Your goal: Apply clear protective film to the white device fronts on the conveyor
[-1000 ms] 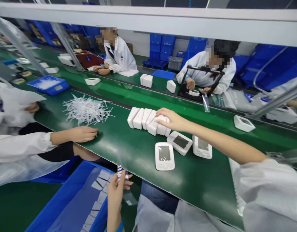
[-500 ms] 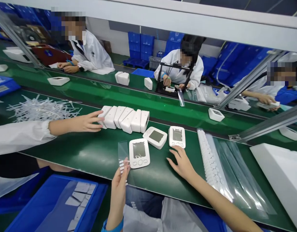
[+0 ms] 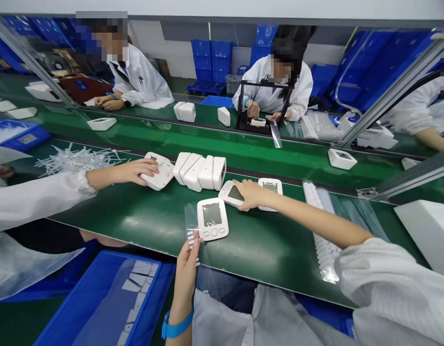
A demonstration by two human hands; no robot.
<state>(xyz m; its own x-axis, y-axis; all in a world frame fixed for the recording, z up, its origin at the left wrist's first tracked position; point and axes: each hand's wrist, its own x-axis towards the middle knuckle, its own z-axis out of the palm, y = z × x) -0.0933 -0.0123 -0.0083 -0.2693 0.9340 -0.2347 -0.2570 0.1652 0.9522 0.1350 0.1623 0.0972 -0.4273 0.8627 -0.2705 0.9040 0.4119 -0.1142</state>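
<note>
head view: what is the left hand (image 3: 189, 254) doing?

"its thumb and fingers are pinched together on a clear strip (image 3: 191, 217) with white tabs, close to the lower corner of the front device (image 3: 222, 219). i can't tell if they touch it."

"and the right?"

"the right hand (image 3: 252, 193) is over the middle device (image 3: 225, 191), at one o'clock from the front one. its fingers curl across the screen, thumb low; whether they're clamped, i can't tell."

"how would you handle that?"

"i'd take it by the side edges, off the screen, and keep it level. the far device (image 3: 275, 186) is just beside it at two o'clock, so a straight lift should be safer than a sideways drag."

"the strip?"

"pinch only the margin, i'd say, so the tabs don't bend. and leave room at eleven: the white row (image 3: 193, 172) leans together, and a co-worker's hand (image 3: 144, 169) is on the end device (image 3: 161, 176) at ten."
</note>
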